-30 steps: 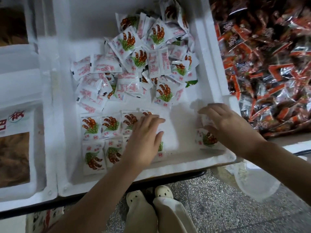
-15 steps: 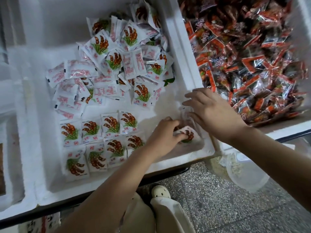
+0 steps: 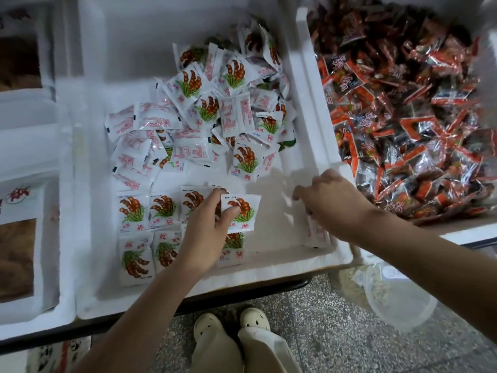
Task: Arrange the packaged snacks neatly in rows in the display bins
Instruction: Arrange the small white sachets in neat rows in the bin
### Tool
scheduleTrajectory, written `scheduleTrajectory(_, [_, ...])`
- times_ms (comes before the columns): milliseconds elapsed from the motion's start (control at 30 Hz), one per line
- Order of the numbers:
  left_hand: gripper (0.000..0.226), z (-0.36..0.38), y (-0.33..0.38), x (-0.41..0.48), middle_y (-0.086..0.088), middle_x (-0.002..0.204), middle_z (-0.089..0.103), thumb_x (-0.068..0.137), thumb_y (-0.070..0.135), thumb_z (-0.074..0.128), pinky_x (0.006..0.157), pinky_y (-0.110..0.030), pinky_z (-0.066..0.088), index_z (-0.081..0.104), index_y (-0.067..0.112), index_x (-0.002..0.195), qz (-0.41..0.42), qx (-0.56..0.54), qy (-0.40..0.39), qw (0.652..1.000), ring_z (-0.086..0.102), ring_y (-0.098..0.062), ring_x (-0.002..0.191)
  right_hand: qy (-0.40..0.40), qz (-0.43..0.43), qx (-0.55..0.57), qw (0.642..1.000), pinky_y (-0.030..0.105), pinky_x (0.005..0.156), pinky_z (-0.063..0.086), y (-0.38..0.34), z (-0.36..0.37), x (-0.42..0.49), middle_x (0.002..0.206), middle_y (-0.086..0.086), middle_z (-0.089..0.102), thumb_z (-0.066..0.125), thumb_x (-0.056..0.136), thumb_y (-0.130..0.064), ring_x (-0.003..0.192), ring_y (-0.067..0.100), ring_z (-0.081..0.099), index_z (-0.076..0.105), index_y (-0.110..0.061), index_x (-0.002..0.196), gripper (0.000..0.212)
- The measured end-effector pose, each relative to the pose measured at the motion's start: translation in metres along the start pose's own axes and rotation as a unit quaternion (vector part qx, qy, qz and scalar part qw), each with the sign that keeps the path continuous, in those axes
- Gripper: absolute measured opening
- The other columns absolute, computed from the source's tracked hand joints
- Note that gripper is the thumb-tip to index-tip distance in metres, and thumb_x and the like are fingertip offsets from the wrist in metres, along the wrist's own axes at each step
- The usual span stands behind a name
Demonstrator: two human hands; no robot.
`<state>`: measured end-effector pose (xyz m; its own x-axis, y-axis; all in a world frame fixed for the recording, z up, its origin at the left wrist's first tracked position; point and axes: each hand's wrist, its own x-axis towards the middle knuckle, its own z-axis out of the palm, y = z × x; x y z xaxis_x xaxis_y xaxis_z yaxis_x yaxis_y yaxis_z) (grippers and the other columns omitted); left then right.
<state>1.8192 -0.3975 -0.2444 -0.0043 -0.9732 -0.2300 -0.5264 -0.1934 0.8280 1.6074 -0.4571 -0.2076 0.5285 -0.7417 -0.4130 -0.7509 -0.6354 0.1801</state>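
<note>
A white snack packet (image 3: 242,211), printed with red-brown pods over green leaves, is pinched face up between the thumb and fingers of the person's left hand (image 3: 207,232). It sits at the right end of the farther of two tidy rows of packets (image 3: 133,214), in the near-left part of a white foam bin (image 3: 242,275). Behind the rows lies a loose heap of matching packets (image 3: 207,114). The right hand (image 3: 330,208) curls over a few packets standing on edge (image 3: 318,234) by the bin's right wall; I cannot tell whether it grips them. The next bin to the right holds red-orange wrapped snacks (image 3: 403,130). Pale shoes (image 3: 255,320) stand on a speckled floor (image 3: 322,332).
</note>
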Motion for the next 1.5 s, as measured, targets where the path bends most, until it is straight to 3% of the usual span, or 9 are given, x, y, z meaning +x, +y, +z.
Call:
scheduleTrajectory(100, [0.013,-0.006,-0.004,-0.005,0.001,0.074,0.055,0.095,0.019,0.052,0.054,-0.013,0.037,0.051,0.009,0.103,-0.010,-0.016,0.013,1.000,0.051,-0.001,0.061,-0.018,0.006,0.062,0.998,0.025,0.094,0.034,-0.011,0.001,-0.007,0.116,-0.002,0.058,0.054,0.086,-0.001,0.101,0.019,0.057,0.040,-0.017,0.130,0.049])
scheduleTrajectory(267, [0.023,-0.004,-0.011,-0.011,-0.008,0.092,0.064,0.095,0.021,0.052,0.065,-0.018,0.046,0.054,0.006,0.112,-0.035,-0.060,0.016,0.997,0.062,-0.017,0.082,0.014,0.041,0.222,0.974,0.028,0.093,0.043,-0.017,0.000,-0.006,0.120,-0.004,0.061,0.054,0.092,-0.036,0.109,0.015,0.056,0.041,-0.022,0.134,0.046])
scheduleTrajectory(367, [0.022,0.007,0.005,-0.014,-0.011,0.101,0.066,0.094,0.021,0.054,0.073,-0.036,0.056,0.056,0.006,0.110,-0.053,-0.144,0.004,0.988,0.065,-0.023,0.090,0.051,0.099,0.580,0.807,0.025,0.079,0.053,-0.018,-0.016,-0.014,0.108,-0.007,0.064,0.055,0.079,-0.052,0.091,0.008,0.064,0.048,-0.025,0.126,0.055])
scheduleTrajectory(433, [0.018,0.019,0.023,-0.013,-0.010,0.095,0.066,0.093,0.018,0.056,0.065,-0.026,0.053,0.056,0.002,0.103,-0.034,-0.175,-0.008,0.984,0.065,-0.018,0.083,0.027,0.087,0.673,0.734,0.022,0.068,0.055,-0.021,-0.022,-0.023,0.096,-0.009,0.067,0.059,0.073,-0.047,0.079,0.005,0.067,0.052,-0.022,0.119,0.053])
scheduleTrajectory(567, [0.015,0.036,0.056,-0.004,0.006,0.065,0.055,0.094,0.013,0.054,0.052,-0.012,0.039,0.057,0.001,0.087,0.011,-0.237,-0.027,0.971,0.052,0.001,0.056,0.082,0.126,0.657,0.738,0.041,0.062,0.054,-0.013,-0.020,-0.032,0.072,0.001,0.072,0.073,0.075,-0.027,0.067,0.028,0.068,0.069,-0.022,0.089,0.016])
scheduleTrajectory(833, [0.025,0.087,0.054,0.022,0.007,0.114,0.060,0.096,0.020,0.054,0.071,-0.006,0.043,0.054,0.015,0.120,-0.005,-0.097,-0.186,0.978,0.057,-0.005,0.097,0.206,0.285,0.656,0.668,0.034,0.070,0.055,0.031,0.018,-0.058,0.084,0.002,0.072,0.066,0.086,-0.015,0.077,0.017,0.069,0.067,-0.012,0.092,0.006])
scheduleTrajectory(1000, [0.040,0.103,0.052,0.032,0.004,0.124,0.053,0.086,0.030,0.066,0.085,-0.032,0.050,0.044,0.021,0.119,-0.044,-0.046,-0.224,0.972,0.059,-0.016,0.101,0.227,0.309,0.646,0.661,0.039,0.065,0.053,0.034,0.033,-0.071,0.083,0.010,0.071,0.066,0.087,-0.020,0.076,0.026,0.068,0.066,-0.007,0.095,0.015])
scheduleTrajectory(1233, [0.047,0.100,0.050,0.030,-0.002,0.110,0.060,0.075,0.024,0.077,0.081,-0.042,0.055,0.050,0.020,0.113,-0.062,-0.057,-0.196,0.977,0.062,-0.016,0.094,0.236,0.292,0.663,0.648,0.027,0.053,0.047,0.028,0.033,-0.072,0.072,0.001,0.068,0.065,0.087,-0.019,0.059,0.009,0.061,0.062,-0.017,0.088,0.005])
scheduleTrajectory(1500, [0.026,0.080,0.042,0.024,0.002,0.104,0.055,0.086,0.003,0.057,0.063,-0.021,0.042,0.049,0.017,0.106,-0.086,-0.027,-0.127,0.988,0.055,-0.014,0.085,0.258,0.233,0.684,0.641,0.017,0.054,0.048,0.018,0.018,-0.055,0.079,0.002,0.070,0.060,0.090,-0.017,0.066,0.007,0.066,0.062,-0.016,0.089,0.003])
